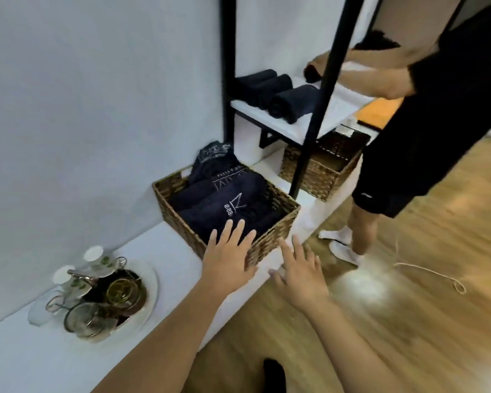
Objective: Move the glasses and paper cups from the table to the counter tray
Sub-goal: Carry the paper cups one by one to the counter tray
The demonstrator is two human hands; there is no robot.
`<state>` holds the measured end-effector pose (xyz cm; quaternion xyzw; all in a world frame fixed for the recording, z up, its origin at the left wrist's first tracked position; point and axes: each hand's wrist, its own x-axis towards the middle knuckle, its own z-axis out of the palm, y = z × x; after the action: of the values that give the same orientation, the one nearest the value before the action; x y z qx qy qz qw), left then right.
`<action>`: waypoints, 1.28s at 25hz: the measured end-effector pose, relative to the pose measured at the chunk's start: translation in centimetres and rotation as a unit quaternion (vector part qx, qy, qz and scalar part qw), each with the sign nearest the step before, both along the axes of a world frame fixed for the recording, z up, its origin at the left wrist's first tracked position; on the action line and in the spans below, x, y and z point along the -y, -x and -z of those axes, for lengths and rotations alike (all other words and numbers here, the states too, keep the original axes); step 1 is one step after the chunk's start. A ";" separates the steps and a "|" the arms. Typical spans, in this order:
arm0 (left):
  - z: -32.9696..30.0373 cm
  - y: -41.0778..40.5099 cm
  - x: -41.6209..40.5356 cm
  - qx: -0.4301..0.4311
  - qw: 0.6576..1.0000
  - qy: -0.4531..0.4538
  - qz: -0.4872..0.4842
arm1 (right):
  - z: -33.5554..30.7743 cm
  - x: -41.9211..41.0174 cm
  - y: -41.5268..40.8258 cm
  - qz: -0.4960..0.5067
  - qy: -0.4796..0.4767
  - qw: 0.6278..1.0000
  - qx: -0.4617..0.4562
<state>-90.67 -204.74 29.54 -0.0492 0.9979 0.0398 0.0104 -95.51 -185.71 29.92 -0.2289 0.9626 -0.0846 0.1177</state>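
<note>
Head view: glasses [116,290] and paper cups [92,255] already crowd the tray [150,282] on the counter [176,251], left of the basket [270,242]. Left hand [227,259] and right hand [301,268], fingers spread, hold nothing; delivery looks done.

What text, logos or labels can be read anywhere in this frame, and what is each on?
No text reads cleanly.
White embroidered logo on the top dark folded towel in the near wicker basket: seen upside down, too blurred to read.
White lettering on the towel behind it: upside down, too blurred to read.
Small white logo on another person's black shorts: a mark, no letters.
</note>
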 end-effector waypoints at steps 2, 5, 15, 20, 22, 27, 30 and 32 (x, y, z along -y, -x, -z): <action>0.1 3.1 -6.3 0.013 0.997 -0.002 0.074 | 0.1 -6.8 0.4 0.084 0.005 0.996 -0.009; 0.1 6.9 -15.4 0.034 0.985 -0.010 0.167 | -0.1 -15.5 0.4 0.175 0.006 0.984 -0.017; 0.9 19.1 -47.3 0.041 0.931 -0.013 0.363 | 0.8 -45.5 4.5 0.389 0.007 0.921 0.006; 1.6 24.1 -58.8 0.048 0.911 -0.030 0.408 | 0.2 -55.8 7.6 0.448 -0.004 0.894 0.002; 2.3 26.4 -62.0 0.043 0.903 -0.022 0.427 | 0.6 -58.6 9.0 0.471 -0.004 0.882 0.009; 4.0 35.5 -72.3 0.049 0.870 -0.004 0.491 | 2.3 -66.7 15.2 0.534 -0.007 0.845 0.022; 4.0 40.7 -79.1 0.050 0.840 0.001 0.541 | 2.2 -71.5 19.3 0.577 -0.003 0.817 0.023; 3.0 43.3 -83.8 0.053 0.807 0.008 0.589 | 1.7 -74.3 21.5 0.611 0.001 0.792 0.010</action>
<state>-134.00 -120.94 26.50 0.5456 0.8336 0.0154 0.0848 -117.02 -111.37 28.23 0.4074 0.9007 -0.1425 0.0505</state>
